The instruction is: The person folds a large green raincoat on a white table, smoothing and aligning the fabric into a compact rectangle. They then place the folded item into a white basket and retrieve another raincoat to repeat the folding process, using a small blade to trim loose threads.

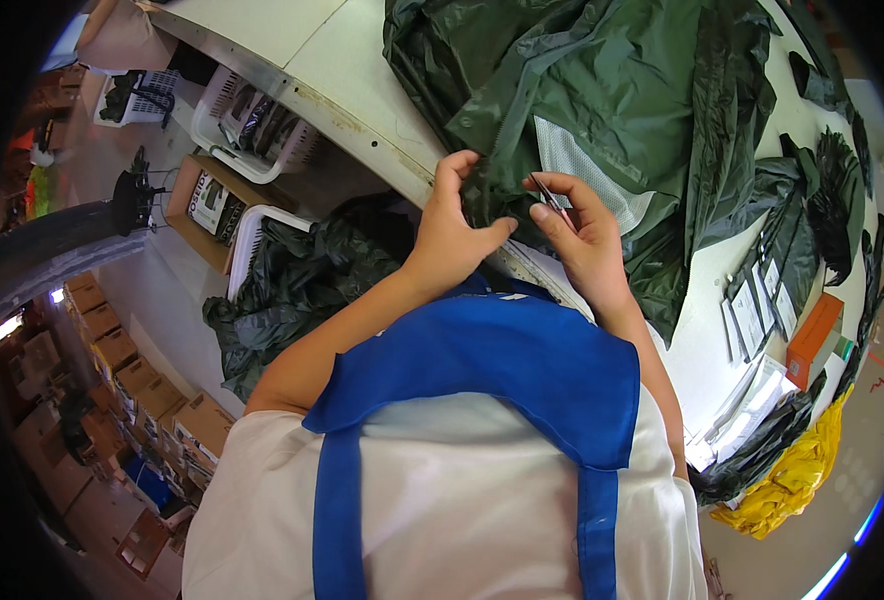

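Observation:
A dark green raincoat (612, 90) of thin, shiny fabric lies bunched on the white table in front of me. It has a pale grey mesh-like strip (587, 175) and what looks like a zip along one edge. My left hand (454, 222) is curled around a gathered edge of the raincoat, with the thumb and index finger on either side of the fabric. Close by on the right, my right hand (587, 230) pinches a small pair of thread snips (552, 197), the blades pointing up and left toward that edge. Part of the snips is hidden by the fingers.
White baskets (252, 135) and a cardboard box (207, 210) stand below the table at left, near a heap of dark green fabric (292, 270). On the right are clear packets (757, 300), an orange box (812, 340) and a yellow bundle (787, 480). Cartons (142, 385) line the far left.

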